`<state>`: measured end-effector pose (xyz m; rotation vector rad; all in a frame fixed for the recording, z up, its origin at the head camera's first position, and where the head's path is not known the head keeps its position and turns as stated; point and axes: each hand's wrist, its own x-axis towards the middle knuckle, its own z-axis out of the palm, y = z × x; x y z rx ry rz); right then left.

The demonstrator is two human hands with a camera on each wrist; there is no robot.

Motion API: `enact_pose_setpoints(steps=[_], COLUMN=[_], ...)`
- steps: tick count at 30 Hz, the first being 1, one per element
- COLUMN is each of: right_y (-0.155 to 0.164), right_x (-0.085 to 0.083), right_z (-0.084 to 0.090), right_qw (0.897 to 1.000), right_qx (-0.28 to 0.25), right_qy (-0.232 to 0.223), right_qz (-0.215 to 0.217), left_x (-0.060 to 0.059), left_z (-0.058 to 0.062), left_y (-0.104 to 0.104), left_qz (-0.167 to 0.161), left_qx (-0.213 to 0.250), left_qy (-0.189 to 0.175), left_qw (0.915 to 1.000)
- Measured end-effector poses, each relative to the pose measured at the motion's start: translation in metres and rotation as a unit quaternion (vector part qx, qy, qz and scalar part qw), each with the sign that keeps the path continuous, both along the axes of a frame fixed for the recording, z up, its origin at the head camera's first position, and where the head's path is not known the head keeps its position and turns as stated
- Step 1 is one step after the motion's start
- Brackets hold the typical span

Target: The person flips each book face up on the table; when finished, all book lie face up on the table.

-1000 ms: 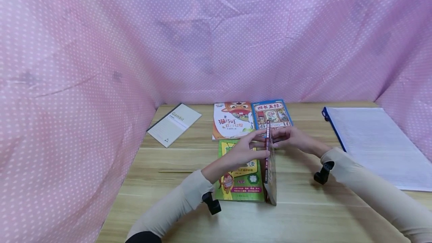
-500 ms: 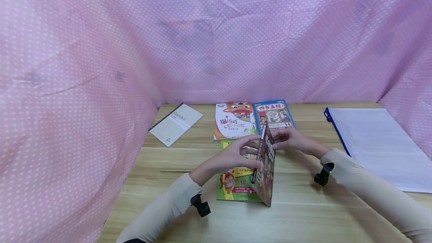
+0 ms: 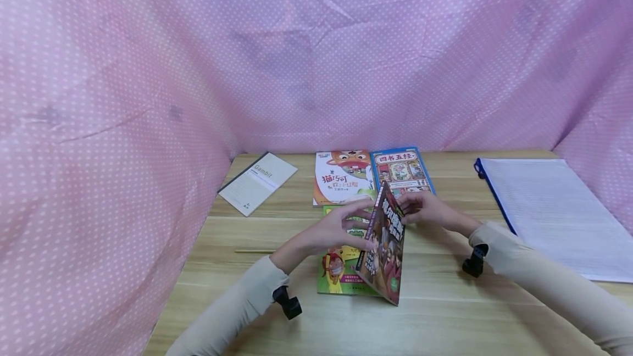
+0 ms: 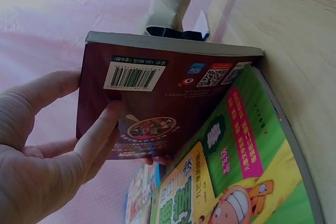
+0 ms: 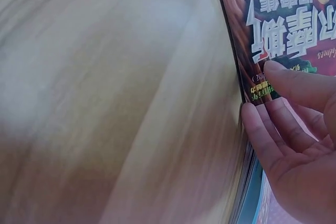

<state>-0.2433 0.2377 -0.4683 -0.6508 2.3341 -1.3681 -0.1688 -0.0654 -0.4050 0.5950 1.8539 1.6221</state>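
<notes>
A dark red-brown paperback book (image 3: 388, 249) stands tilted on edge over the right part of a green book (image 3: 341, 279) lying flat. At its spine, my left hand (image 3: 331, 229) pinches it, with the thumb on the front cover and a finger on the back cover (image 4: 157, 98), which carries a barcode. My right hand (image 3: 427, 210) holds the far end; in the right wrist view its thumb lies on the front cover (image 5: 286, 24) and the other fingers are at the edge and behind. The dark book hides part of the green one.
Behind lie a white-and-orange picture book (image 3: 341, 180) and a blue-bordered book (image 3: 401, 169). A Gambit notepad (image 3: 257, 183) is at the back left, a thin stick (image 3: 254, 251) left of the green book. A white zip folder (image 3: 554, 218) covers the right side. Pink dotted cloth (image 3: 316, 70) hangs behind.
The dark book has leaned from nearly upright toward the left, its spine edge lowering over the green book and its front cover coming into view. My left hand has moved left and slightly down with it.
</notes>
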Motion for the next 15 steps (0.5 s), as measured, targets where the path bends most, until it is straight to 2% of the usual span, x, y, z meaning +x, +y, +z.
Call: enact_pose_setpoints(steps=[6, 10, 15], right_y=[0.001, 0.004, 0.009], right_x=[0.002, 0.004, 0.004], right_z=[0.002, 0.004, 0.006], right_qw=[0.999, 0.998, 0.997], right_qx=[0.016, 0.026, 0.031], right_qy=[0.038, 0.065, 0.072], right_qz=[-0.002, -0.003, -0.006], left_x=[0.001, 0.002, 0.003], left_z=[-0.005, -0.012, -0.018], left_y=[-0.001, -0.001, -0.002], left_qz=[0.006, 0.009, 0.005], left_qx=[-0.007, -0.031, -0.071], left_qy=[-0.005, 0.014, 0.036], left_qw=[0.9999, 0.9994, 0.9968])
